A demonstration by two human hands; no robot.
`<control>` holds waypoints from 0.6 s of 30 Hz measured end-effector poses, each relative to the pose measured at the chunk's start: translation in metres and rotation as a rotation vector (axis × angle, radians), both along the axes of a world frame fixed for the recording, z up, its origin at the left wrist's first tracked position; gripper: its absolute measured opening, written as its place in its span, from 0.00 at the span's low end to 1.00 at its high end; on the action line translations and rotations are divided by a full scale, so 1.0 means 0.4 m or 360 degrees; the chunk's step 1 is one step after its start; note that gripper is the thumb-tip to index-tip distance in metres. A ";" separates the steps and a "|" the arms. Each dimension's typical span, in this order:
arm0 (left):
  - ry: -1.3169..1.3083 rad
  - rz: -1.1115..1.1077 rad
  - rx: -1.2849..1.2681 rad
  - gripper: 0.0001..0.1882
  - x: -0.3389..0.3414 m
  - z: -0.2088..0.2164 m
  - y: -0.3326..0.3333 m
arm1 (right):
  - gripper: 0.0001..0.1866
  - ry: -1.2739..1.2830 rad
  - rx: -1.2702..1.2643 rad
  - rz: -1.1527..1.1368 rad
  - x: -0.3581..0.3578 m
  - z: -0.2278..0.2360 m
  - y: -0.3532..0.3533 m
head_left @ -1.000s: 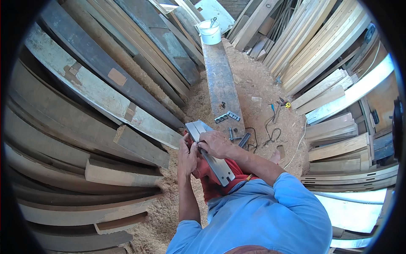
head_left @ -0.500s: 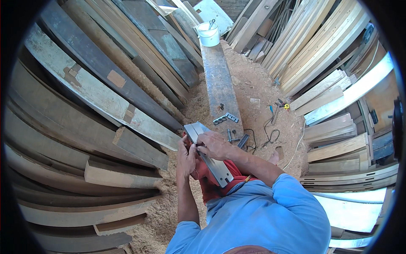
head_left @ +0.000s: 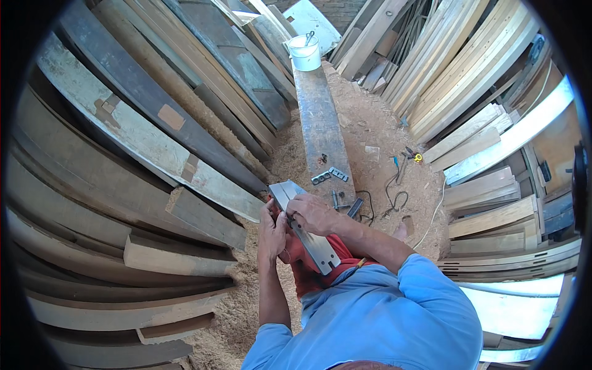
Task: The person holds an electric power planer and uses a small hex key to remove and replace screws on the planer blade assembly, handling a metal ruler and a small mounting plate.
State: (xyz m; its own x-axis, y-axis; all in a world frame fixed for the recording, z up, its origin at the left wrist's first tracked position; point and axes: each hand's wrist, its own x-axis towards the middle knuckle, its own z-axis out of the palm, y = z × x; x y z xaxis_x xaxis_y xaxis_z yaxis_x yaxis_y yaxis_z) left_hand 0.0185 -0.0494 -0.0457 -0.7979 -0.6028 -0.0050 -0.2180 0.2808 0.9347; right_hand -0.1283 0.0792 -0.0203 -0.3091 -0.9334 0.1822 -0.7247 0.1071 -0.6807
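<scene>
An electric hand planer with a red body lies across my lap, its long grey metal sole (head_left: 319,249) facing up. My left hand (head_left: 270,235) is closed around the planer's left side, thumb and fingertips at its edge near the middle of the sole. Over the middle of the sole, my right hand (head_left: 312,213) has its fingers pinched together beside the left thumb. Whatever small thing is between those fingertips is hidden. Ahead on the plank bench (head_left: 322,117) lie metal pieces with round holes (head_left: 321,177), small bolt-like parts (head_left: 335,198) and a dark block (head_left: 354,207).
A white bucket (head_left: 306,54) with a tool in it stands at the bench's far end. Wood shavings cover the floor (head_left: 382,197). Right of the bench lie a dark cable (head_left: 390,196) and a yellow-handled tool (head_left: 418,158). Boards (head_left: 203,209) lean along both sides.
The right fingers have shifted very slightly over the middle of the sole. Both hands stay on the planer, and the surrounding things have not moved.
</scene>
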 end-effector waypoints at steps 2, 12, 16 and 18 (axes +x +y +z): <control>0.0030 0.0003 -0.0001 0.29 0.001 -0.001 -0.001 | 0.10 0.0036 0.0003 -0.0012 0.000 0.011 0.000; 0.0069 -0.0018 0.0067 0.28 0.001 0.002 0.004 | 0.11 -0.0066 0.0070 -0.0094 0.020 0.019 0.010; 0.0092 -0.0023 0.0038 0.28 -0.004 -0.008 0.001 | 0.11 -0.0081 -0.0077 -0.0020 0.014 -0.004 0.008; 0.0088 -0.0021 0.0028 0.28 -0.002 -0.013 -0.001 | 0.11 -0.0093 -0.0090 -0.0045 0.016 -0.005 0.008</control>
